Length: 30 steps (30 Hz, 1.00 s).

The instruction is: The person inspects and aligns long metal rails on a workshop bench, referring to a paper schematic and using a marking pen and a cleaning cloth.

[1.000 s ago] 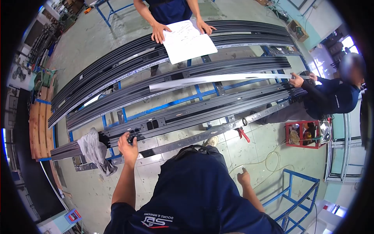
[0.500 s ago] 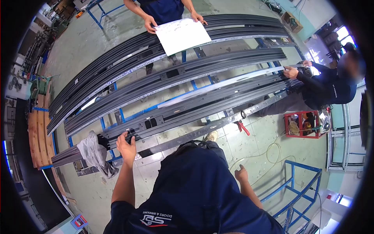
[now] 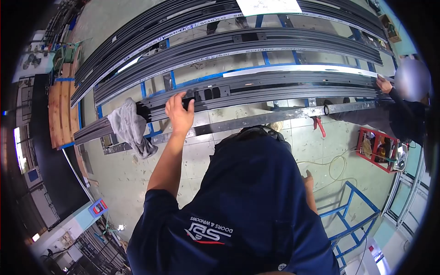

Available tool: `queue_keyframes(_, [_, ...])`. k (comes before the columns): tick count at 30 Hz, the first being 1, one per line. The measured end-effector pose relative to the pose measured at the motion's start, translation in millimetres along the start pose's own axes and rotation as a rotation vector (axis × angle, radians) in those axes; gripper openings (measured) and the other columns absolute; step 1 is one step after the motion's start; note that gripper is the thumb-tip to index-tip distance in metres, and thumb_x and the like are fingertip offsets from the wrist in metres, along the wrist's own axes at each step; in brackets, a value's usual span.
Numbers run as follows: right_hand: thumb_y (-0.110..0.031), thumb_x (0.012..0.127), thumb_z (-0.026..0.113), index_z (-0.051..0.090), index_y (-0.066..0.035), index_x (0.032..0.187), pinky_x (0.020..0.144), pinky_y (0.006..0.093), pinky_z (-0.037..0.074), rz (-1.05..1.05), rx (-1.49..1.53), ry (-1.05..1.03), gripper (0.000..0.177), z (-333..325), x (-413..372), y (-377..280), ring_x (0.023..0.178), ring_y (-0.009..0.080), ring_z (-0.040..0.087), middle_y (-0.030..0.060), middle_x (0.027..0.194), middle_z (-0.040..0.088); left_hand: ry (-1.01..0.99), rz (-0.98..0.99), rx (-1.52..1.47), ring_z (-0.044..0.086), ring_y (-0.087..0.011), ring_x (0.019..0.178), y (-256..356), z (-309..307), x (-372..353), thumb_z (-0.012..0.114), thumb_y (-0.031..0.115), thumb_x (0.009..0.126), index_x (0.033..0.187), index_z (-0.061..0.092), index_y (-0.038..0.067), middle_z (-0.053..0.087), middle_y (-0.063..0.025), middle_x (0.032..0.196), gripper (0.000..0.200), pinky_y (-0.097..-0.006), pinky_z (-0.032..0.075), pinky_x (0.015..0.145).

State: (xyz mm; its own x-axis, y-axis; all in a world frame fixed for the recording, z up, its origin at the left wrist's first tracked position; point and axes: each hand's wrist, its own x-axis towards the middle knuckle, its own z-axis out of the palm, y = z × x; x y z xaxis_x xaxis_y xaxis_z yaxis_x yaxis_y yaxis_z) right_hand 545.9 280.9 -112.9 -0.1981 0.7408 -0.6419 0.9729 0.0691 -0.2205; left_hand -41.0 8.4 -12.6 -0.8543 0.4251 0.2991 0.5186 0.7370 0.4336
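Head view showed your left hand clamped on the dark profile, evidently steadying it; any shift required keeping step with the co-worker's hand at the far end.

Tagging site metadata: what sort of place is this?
Probably a door-and-window fabrication workshop: long dark profiles laid on blue steel racks, a red tool crate on the floor.

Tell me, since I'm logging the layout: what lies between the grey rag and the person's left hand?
Head view: only a short bare stretch of the dark profile separates the grey rag from the left hand, which rests on it.
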Motion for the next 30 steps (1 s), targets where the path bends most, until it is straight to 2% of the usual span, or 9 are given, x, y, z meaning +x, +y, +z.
queue_keyframes(6, [-0.017, 0.082, 0.057, 0.051, 0.006, 0.142, 0.107, 0.0428, 0.047, -0.001, 0.029, 0.026, 0.064, -11, -6, -19, 0.125, 0.0416, 0.059, 0.0313, 0.133, 0.06, -0.032, 0.077, -0.06, 0.052, -0.0312, 0.12, 27, 21, 16, 0.079, 0.022, 0.083, 0.121, 0.065, 0.015, 0.062, -0.0078, 0.12, 0.041, -0.0452, 0.036, 0.106])
queue_keyframes(15, [-0.018, 0.083, 0.058, 0.05, 0.007, 0.141, 0.101, 0.0439, 0.05, -0.026, -0.006, 0.083, 0.064, -11, -21, -17, 0.118, 0.0422, 0.063, 0.0324, 0.128, 0.063, -0.041, 0.084, -0.072, 0.056, -0.0279, 0.109, 32, 47, 30, 0.078, 0.024, 0.084, 0.11, 0.072, 0.019, 0.065, -0.0027, 0.108, 0.027, -0.0428, 0.041, 0.097])
queue_keyframes(21, [-0.018, 0.084, 0.058, 0.05, 0.004, 0.143, 0.103, 0.0439, 0.049, 0.044, -0.014, 0.044, 0.063, -2, -29, -5, 0.119, 0.0414, 0.063, 0.0305, 0.128, 0.063, -0.035, 0.051, -0.109, 0.058, -0.0267, 0.107, 38, 46, 34, 0.078, 0.023, 0.083, 0.103, 0.075, 0.021, 0.065, -0.0014, 0.106, 0.021, -0.0422, 0.043, 0.095])
queue_keyframes(30, [-0.018, 0.085, 0.059, 0.05, 0.003, 0.143, 0.106, 0.0433, 0.047, 0.052, 0.012, 0.009, 0.063, -6, -30, -18, 0.125, 0.0409, 0.059, 0.0305, 0.134, 0.06, -0.007, 0.164, -0.137, 0.059, -0.0259, 0.104, 37, 47, 37, 0.077, 0.022, 0.083, 0.1, 0.076, 0.021, 0.066, -0.0005, 0.102, 0.018, -0.0412, 0.043, 0.094])
